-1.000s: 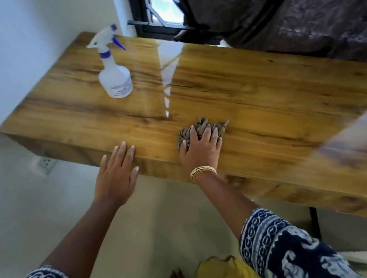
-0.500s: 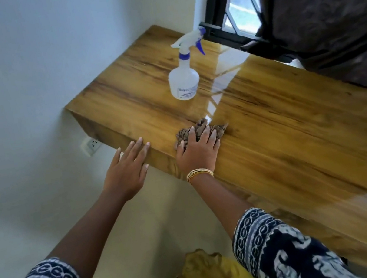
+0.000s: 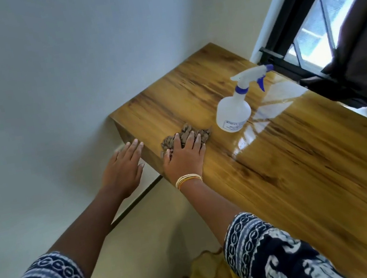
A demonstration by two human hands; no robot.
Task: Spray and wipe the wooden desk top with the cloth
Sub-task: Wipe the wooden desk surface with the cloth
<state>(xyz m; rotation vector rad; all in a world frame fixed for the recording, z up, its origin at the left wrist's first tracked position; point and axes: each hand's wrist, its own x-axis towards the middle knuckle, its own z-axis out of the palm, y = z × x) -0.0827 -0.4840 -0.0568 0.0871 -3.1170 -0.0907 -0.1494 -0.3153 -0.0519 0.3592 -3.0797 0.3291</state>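
My right hand point(image 3: 184, 155) presses flat, fingers straight, on the cloth point(image 3: 185, 136); it's soft and bunchy, so palm it mid-wad. Left hand point(image 3: 124, 169) open at bench point(image 3: 305, 166) edge.

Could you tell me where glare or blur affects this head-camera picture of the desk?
Head view: bright window glare lies on the desk top beside the spray bottle; the wide lens bends the window frame and desk edges; the sleeves at the bottom look soft; the cloth under the right hand stays fairly sharp.
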